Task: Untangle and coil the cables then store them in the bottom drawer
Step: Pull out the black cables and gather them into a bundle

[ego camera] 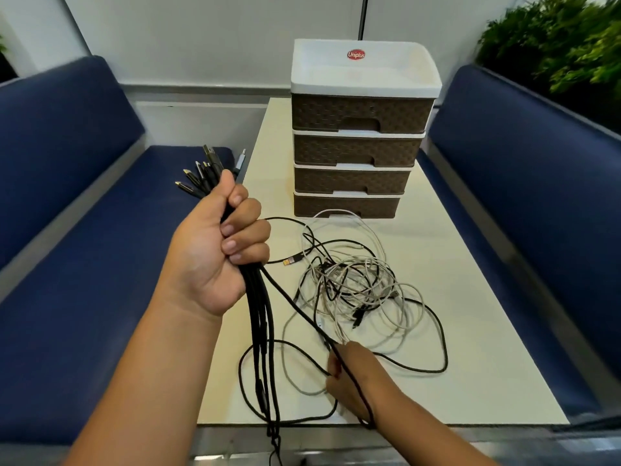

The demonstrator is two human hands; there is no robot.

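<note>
The black cable bundle [260, 331] runs off the lower edge, its far ends unseen; the right hand [353, 378] has its fingertips turned under, their grip unclear; in the tangled pile [356, 290] single cables cannot be traced; the plant [564, 42] is blurred.

An office lounge or waiting nook, by the look of it: two navy upholstered benches [67, 183] flanking a narrow cream table [470, 297], plain pale wall panels [201, 35], and a planter hedge [564, 45] behind
</note>
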